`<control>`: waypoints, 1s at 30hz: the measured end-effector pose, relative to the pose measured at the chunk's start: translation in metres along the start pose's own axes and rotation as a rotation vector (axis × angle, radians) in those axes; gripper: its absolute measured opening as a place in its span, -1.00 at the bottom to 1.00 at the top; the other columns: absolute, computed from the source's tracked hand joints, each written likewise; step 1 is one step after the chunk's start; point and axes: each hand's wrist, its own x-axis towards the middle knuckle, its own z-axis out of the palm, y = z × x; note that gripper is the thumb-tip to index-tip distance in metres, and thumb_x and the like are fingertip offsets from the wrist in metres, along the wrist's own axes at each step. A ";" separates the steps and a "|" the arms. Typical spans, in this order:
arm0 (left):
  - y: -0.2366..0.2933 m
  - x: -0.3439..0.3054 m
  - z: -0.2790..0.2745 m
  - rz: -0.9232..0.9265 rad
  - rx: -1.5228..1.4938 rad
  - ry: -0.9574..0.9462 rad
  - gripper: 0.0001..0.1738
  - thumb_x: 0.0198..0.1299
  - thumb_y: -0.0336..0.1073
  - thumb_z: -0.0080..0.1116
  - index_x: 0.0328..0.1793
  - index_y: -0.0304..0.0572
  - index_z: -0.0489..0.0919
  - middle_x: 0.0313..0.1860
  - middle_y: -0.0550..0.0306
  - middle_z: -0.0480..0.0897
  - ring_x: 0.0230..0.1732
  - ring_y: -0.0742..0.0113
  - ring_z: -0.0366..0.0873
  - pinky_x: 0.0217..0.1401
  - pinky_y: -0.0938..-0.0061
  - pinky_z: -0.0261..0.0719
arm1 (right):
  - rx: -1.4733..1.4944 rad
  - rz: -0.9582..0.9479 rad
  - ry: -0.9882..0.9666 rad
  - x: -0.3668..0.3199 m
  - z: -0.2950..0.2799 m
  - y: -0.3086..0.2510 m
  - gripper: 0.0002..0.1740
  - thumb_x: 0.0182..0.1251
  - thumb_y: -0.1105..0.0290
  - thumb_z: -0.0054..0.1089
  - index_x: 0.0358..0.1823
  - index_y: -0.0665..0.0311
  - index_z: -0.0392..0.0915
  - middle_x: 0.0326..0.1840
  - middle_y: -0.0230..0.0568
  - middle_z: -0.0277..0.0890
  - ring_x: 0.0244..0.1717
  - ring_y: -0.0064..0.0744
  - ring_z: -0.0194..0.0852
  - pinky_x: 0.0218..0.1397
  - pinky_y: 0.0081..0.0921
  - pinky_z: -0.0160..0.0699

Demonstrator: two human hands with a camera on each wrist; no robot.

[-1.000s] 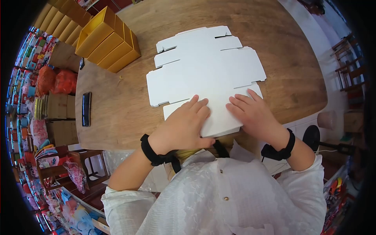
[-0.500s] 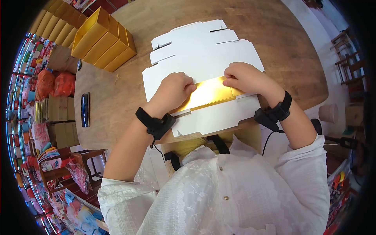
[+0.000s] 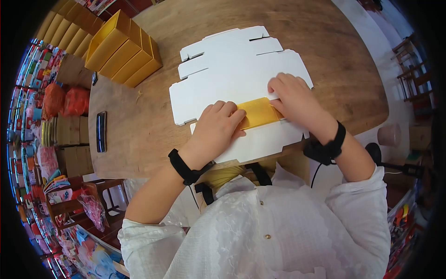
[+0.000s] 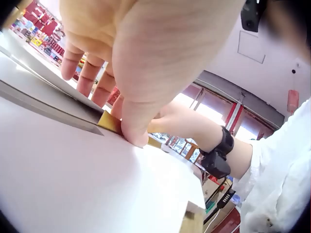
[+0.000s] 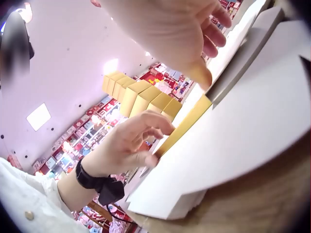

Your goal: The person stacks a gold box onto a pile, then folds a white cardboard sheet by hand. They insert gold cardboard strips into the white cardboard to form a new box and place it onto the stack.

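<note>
A flat die-cut cardboard box blank (image 3: 237,69) lies white side up on the wooden table, with slots and tabs along its sides. Toward the person, a folded part shows its gold face (image 3: 259,113) as a strip between both hands. My left hand (image 3: 216,128) grips the strip's left end, thumb on the near side and fingers over the far side. At the other end my right hand (image 3: 295,100) pinches the fold with its thumb low at the gold corner (image 5: 206,100) and its fingers bent beyond it. The near white flap (image 3: 265,142) reaches the table's front edge.
Stacked gold boxes (image 3: 123,51) stand at the back left of the table (image 3: 348,93). A dark phone (image 3: 101,131) lies near the left edge. Crowded shelves of goods (image 3: 28,153) and a wooden chair (image 3: 109,200) are left of the table.
The hands lay spread on the white cardboard; then its near part was folded, showing gold. Since then the left hand has come nearer and spread its fingers; the right has shifted slightly right.
</note>
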 end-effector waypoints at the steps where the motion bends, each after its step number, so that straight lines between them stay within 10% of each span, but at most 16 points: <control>1: 0.000 0.000 -0.001 0.009 0.028 -0.063 -0.59 0.04 -0.24 0.40 0.00 -0.20 0.56 -0.13 0.01 0.57 -0.10 0.05 0.53 0.02 0.24 0.57 | -0.002 -0.008 0.002 -0.005 0.000 -0.006 -0.82 0.19 0.32 0.28 -0.24 0.21 0.53 -0.23 -0.19 0.50 -0.14 -0.13 0.50 -0.10 -0.20 0.44; 6: 0.011 -0.005 0.004 0.189 0.500 -0.269 -0.58 0.09 -0.41 0.14 0.09 -0.51 0.55 -0.03 -0.10 0.64 -0.05 0.18 0.63 -0.10 0.46 0.68 | -0.030 -0.197 0.047 -0.032 0.003 -0.039 -0.82 0.04 0.42 0.29 -0.34 0.18 0.47 -0.32 -0.28 0.47 -0.22 -0.28 0.48 -0.19 -0.33 0.40; 22: 0.014 -0.002 0.003 0.235 0.553 -0.195 -0.59 0.10 -0.39 0.15 0.07 -0.52 0.55 0.07 -0.17 0.65 0.02 0.09 0.65 -0.12 0.44 0.70 | -0.227 -0.355 0.212 -0.032 0.015 -0.030 -0.91 0.11 0.44 0.21 -0.35 0.28 0.55 -0.36 -0.24 0.61 -0.24 -0.41 0.60 -0.23 -0.47 0.43; 28: -0.020 0.032 -0.010 -0.166 -0.022 -0.236 -0.69 0.12 -0.43 0.20 0.03 -0.23 0.55 -0.47 -0.20 0.62 -0.36 -0.15 0.62 -0.21 0.06 0.59 | -0.065 -0.104 -0.439 0.026 -0.025 -0.030 -0.78 0.26 0.31 0.24 -0.12 0.24 0.58 -0.23 -0.26 0.57 -0.11 -0.30 0.56 0.14 -0.19 0.36; 30: -0.049 0.043 -0.009 -0.163 -0.076 -0.154 -0.64 0.13 -0.43 0.25 0.08 -0.23 0.53 -0.29 -0.17 0.63 -0.19 -0.12 0.60 -0.07 0.10 0.57 | -0.166 -0.141 -0.330 0.039 -0.012 -0.011 -0.63 0.27 0.24 0.28 0.06 0.20 0.55 -0.12 -0.24 0.57 0.03 -0.28 0.53 0.24 -0.09 0.32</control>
